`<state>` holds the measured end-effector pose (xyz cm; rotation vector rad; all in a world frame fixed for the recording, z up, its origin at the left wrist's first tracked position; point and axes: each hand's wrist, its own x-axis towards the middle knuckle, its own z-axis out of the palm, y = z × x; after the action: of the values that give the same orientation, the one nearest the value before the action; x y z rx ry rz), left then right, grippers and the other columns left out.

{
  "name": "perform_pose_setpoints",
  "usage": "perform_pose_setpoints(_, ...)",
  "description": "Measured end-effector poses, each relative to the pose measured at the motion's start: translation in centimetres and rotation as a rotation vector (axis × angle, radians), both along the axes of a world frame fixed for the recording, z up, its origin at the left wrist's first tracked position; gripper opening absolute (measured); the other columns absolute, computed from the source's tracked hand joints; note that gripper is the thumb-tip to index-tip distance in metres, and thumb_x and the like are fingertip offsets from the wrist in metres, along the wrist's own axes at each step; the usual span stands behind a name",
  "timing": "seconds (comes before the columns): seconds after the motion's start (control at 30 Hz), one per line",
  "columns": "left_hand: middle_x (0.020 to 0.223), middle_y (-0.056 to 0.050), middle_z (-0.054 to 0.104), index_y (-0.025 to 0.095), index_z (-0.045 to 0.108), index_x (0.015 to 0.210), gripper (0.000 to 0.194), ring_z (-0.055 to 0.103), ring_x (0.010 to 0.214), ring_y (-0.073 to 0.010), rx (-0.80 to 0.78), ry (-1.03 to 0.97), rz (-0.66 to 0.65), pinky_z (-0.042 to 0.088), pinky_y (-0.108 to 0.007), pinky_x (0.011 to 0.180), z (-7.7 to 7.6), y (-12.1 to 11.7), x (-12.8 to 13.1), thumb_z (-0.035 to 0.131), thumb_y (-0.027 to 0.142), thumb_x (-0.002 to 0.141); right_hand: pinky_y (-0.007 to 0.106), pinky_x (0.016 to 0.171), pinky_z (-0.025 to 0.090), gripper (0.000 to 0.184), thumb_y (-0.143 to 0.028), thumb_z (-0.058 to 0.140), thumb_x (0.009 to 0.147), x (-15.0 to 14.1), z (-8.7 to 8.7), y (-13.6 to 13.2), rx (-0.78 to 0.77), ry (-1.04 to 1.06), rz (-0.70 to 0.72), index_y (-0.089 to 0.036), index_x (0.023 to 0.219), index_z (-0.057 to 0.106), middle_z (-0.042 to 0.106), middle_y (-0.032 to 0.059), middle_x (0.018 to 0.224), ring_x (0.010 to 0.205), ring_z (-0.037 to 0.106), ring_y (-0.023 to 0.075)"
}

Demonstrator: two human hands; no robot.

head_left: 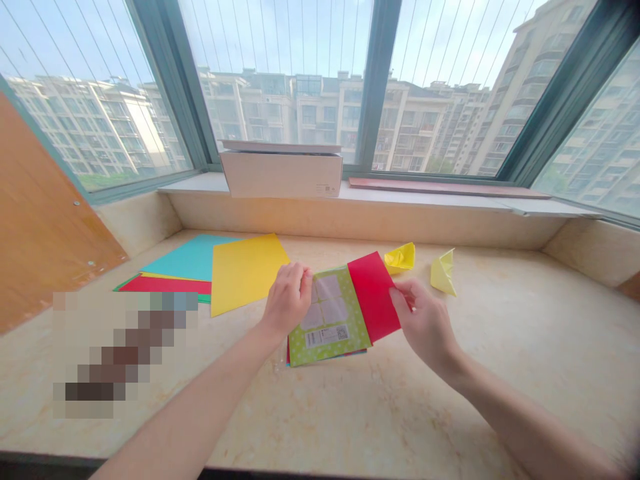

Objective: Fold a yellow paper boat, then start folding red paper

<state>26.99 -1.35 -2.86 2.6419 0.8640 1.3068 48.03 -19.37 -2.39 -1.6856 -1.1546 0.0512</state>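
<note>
Green dotted packet (359, 313): barcode label (327, 336) illegible. Left hand (289, 299) grips packet; right hand (423, 321) pinches protruding red sheet (373, 293). White box (281, 175) behind: small print unreadable. Yellow folded papers (400, 259) nearby.

bright daylight | source: windows (280, 47) | soft shadows | lower-left patch pixelated

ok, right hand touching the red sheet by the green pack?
Touching. The head view shows the right hand pinching the outer edge of the red sheet, its thumb lying over that edge.
</note>
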Motion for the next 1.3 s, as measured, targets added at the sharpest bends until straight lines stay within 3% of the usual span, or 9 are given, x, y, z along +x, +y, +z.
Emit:
perform_pose_setpoints(0.07, 0.086, -0.007, 0.062, 0.022, 0.054, 0.089, 0.022, 0.056, 0.087, -0.0256, -0.009, 0.032, 0.024, 0.045, -0.037, 0.079, 0.0, 0.8, -0.3, 0.038, 0.025, 0.103, 0.034, 0.060, 0.054, 0.029, -0.051, 0.059, 0.095, 2.6, 0.5, -0.1, 0.061, 0.077, -0.118, -0.023, 0.100, 0.066, 0.079, 0.0085, 0.089, 0.074, 0.073, 0.0252)
perform_pose_setpoints(0.13, 0.085, -0.008, 0.063, 0.022, 0.054, 0.087, 0.022, 0.057, 0.088, -0.0263, -0.019, 0.067, 0.047, 0.046, -0.038, 0.079, -0.2, 1.7, -0.5, 0.039, 0.025, 0.103, 0.033, 0.057, 0.056, 0.034, -0.056, 0.064, 0.090, 5.3, 1.0, -0.3, 0.104, 0.305, -0.097, -0.024, 0.102, 0.064, 0.079, 0.0099, 0.093, 0.074, 0.074, 0.0259)
perform_pose_setpoints(0.3, 0.087, -0.008, 0.065, 0.020, 0.058, 0.086, 0.024, 0.059, 0.090, -0.0265, -0.046, 0.174, 0.072, 0.047, -0.039, 0.083, -1.0, 3.6, -0.4, 0.041, 0.023, 0.102, 0.034, 0.054, 0.058, 0.032, -0.048, 0.072, 0.083, 8.8, 1.2, -0.8, -0.002, 0.452, -0.027, -0.025, 0.101, 0.062, 0.080, 0.0088, 0.086, 0.070, 0.076, 0.0273)
perform_pose_setpoints(0.5, 0.114, -0.015, 0.066, 0.016, 0.065, 0.112, 0.020, 0.060, 0.108, -0.0301, -0.044, 0.294, 0.061, 0.046, -0.047, 0.096, -0.2, 3.2, -0.2, 0.053, 0.025, 0.098, 0.030, 0.057, 0.059, 0.026, -0.031, 0.074, 0.079, 6.6, 1.1, -1.2, -0.210, 0.610, 0.191, -0.023, 0.098, 0.058, 0.079, 0.0078, 0.095, 0.076, 0.077, 0.0242)
perform_pose_setpoints(0.73, 0.118, -0.012, 0.069, 0.020, 0.070, 0.111, 0.021, 0.064, 0.112, -0.0285, -0.047, 0.518, -0.215, 0.050, -0.044, 0.097, -0.7, -1.0, 0.0, 0.057, 0.023, 0.094, 0.038, 0.065, 0.065, 0.049, -0.034, 0.071, 0.085, 4.6, 0.9, -2.9, -0.382, 0.592, 0.312, -0.022, 0.130, 0.059, 0.075, 0.0130, 0.117, 0.085, 0.077, 0.0271)
perform_pose_setpoints(0.97, 0.134, -0.012, 0.065, 0.021, 0.067, 0.121, 0.028, 0.058, 0.127, -0.0291, -0.141, 0.528, -0.305, 0.044, -0.046, 0.109, -0.6, -2.3, -0.5, 0.054, 0.024, 0.097, 0.037, 0.058, 0.063, 0.033, -0.046, 0.073, 0.086, 5.1, -0.8, -3.6, -0.444, 0.477, 0.212, -0.024, 0.111, 0.073, 0.080, 0.0103, 0.096, 0.076, 0.077, 0.0292)
perform_pose_setpoints(1.13, 0.128, -0.019, 0.068, 0.015, 0.063, 0.129, 0.050, 0.065, 0.116, -0.0297, -0.682, -0.004, -0.406, 0.050, -0.047, 0.101, 1.5, -6.2, 0.6, 0.047, 0.053, 0.101, 0.042, 0.070, 0.066, 0.045, -0.048, 0.075, 0.086, 5.1, 0.3, -3.7, -0.274, 0.851, 0.284, -0.027, 0.126, 0.067, 0.079, 0.0133, 0.111, 0.089, 0.078, 0.0324)
perform_pose_setpoints(1.23, 0.100, -0.017, 0.073, 0.013, 0.069, 0.110, 0.066, 0.071, 0.085, -0.0261, -1.268, -0.214, -0.608, 0.056, -0.040, 0.078, 1.7, -8.7, 2.4, 0.034, 0.068, 0.100, 0.041, 0.065, 0.066, 0.051, -0.049, 0.077, 0.084, 4.5, 1.1, -3.8, -0.354, 0.863, 0.319, -0.025, 0.128, 0.068, 0.080, 0.0145, 0.106, 0.084, 0.079, 0.0334)
perform_pose_setpoints(1.3, 0.089, -0.013, 0.072, 0.013, 0.070, 0.098, 0.056, 0.068, 0.075, -0.0233, -1.450, -0.269, -0.640, 0.053, -0.036, 0.071, 1.4, -9.7, 3.9, 0.050, 0.065, 0.095, 0.043, 0.066, 0.066, 0.052, -0.052, 0.075, 0.084, 3.7, 1.4, -3.8, -0.363, 0.800, 0.321, -0.023, 0.127, 0.070, 0.080, 0.0145, 0.103, 0.083, 0.078, 0.0339)
